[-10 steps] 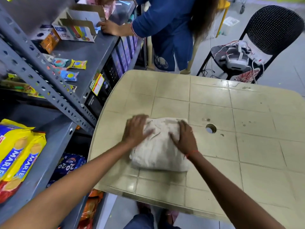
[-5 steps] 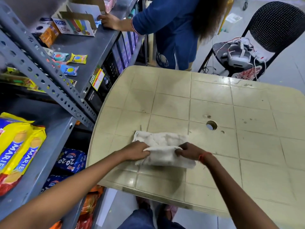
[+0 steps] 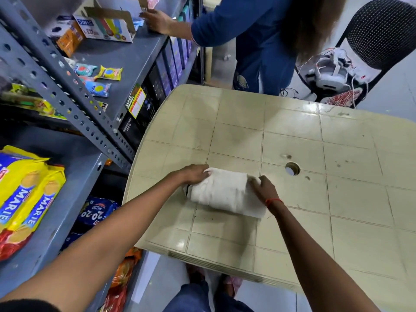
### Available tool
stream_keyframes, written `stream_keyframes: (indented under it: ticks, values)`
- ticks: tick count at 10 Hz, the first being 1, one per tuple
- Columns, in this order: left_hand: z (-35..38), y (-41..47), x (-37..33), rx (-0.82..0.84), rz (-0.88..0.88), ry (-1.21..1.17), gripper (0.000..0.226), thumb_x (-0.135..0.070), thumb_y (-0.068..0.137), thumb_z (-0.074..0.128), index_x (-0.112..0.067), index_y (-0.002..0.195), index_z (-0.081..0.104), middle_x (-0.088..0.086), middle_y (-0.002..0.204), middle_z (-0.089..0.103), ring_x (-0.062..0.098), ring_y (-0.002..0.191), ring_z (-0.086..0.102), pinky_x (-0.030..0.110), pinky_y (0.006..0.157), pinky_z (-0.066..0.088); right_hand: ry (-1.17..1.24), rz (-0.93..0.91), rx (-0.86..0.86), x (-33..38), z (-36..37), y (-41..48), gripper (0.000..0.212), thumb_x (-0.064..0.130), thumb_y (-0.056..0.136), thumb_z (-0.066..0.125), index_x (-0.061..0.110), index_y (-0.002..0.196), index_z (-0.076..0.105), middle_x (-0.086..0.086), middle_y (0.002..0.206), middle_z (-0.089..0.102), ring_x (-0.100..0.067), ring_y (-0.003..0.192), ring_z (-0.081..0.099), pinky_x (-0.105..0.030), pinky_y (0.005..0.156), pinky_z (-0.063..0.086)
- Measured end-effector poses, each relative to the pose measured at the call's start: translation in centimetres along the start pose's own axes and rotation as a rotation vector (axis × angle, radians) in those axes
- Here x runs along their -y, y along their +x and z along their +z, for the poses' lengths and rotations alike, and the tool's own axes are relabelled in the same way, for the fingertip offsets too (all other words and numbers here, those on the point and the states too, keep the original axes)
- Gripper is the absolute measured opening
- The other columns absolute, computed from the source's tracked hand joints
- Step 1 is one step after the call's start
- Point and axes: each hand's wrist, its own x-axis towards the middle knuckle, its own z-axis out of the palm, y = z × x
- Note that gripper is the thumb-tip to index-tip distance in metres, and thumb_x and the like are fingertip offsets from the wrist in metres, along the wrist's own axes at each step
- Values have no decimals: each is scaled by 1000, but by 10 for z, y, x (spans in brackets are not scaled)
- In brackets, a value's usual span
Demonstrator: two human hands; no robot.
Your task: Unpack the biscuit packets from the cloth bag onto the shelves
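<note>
The off-white cloth bag (image 3: 225, 192) lies folded into a narrow strip on the beige tiled table (image 3: 292, 136). My left hand (image 3: 193, 174) presses on the bag's left end and my right hand (image 3: 263, 189) holds its right end. Yellow Marie biscuit packets (image 3: 27, 194) lie on the grey shelf (image 3: 74, 167) at my left. Blue 20-20 packets (image 3: 96, 210) sit on the shelf below, with orange packets (image 3: 126, 269) lower still.
Another person in blue (image 3: 254, 30) stands at the far side, a hand on the upper shelf beside an open cardboard box (image 3: 105, 25). Small sachets (image 3: 101, 79) lie on that shelf. A black chair (image 3: 371, 48) with a headset and cables stands at the back right. The table has a centre hole (image 3: 292, 168).
The bag was spread flat under both palms, then folded in half toward me, and is now folded again into a tighter strip, with my hands at its two ends.
</note>
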Motion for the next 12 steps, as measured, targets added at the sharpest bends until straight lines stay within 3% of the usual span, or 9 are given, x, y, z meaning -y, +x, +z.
stream_keyframes:
  ticks: [2,3,5,6,8,9,10,11,12]
  values:
    - [20,6,1,-377,-85,234,39,-45,96,35,-17,121,47,15,120,62,34,105,62,37,82,45,-154,-117,-315,-4,20,-4,38,40,92,49,10,116,47,-20,116,64,-40,103,62,-39,77,47]
    - [67,-11,-7,-562,226,483,49,-48,92,34,-29,133,52,5,142,53,25,129,53,44,105,37,-544,-456,-394,-10,45,-21,58,42,93,38,15,145,34,-15,153,34,-35,139,36,-49,108,35]
    - [93,-27,30,-313,198,566,64,-65,88,23,-41,147,26,3,160,22,33,148,20,57,117,16,-713,-412,-6,-12,102,-37,64,53,95,18,31,149,-8,0,155,-23,-30,145,-21,-60,117,-10]
    - [84,-48,55,-296,116,599,62,-66,88,25,-41,143,37,5,152,40,35,139,39,60,108,31,-710,-407,48,18,128,-44,65,53,95,17,30,149,-11,-2,158,-21,-32,145,-21,-62,114,-14]
    - [59,-103,129,-141,-113,609,67,-73,80,-6,-50,141,-21,3,161,18,33,147,22,58,115,19,-768,-491,225,85,188,-77,66,47,96,24,26,150,-6,-8,160,-16,-36,146,-15,-65,111,-11]
    - [33,-108,104,-13,-169,553,67,-68,89,21,-42,149,12,3,163,12,29,149,14,54,118,12,-782,-409,364,113,164,-78,63,44,96,32,24,151,8,-9,161,-2,-35,148,-1,-62,115,6]
    - [5,-101,66,-53,-135,461,50,-52,93,36,-28,135,47,8,147,45,29,135,41,47,108,35,-759,-419,460,138,121,-72,52,35,94,41,10,140,36,-17,151,33,-34,138,33,-46,110,33]
    - [-67,-98,-22,-219,6,403,33,-31,94,40,-21,119,59,10,130,62,31,118,57,39,92,47,-818,-493,388,196,14,-59,30,17,93,43,-5,94,63,-23,97,61,-26,93,60,-26,71,48]
    - [-126,-111,-97,-403,96,437,35,-22,93,41,-23,123,57,10,132,60,31,119,57,36,91,47,-794,-491,298,240,-77,-66,34,16,94,41,-6,105,63,-18,90,64,-26,86,59,-29,71,48]
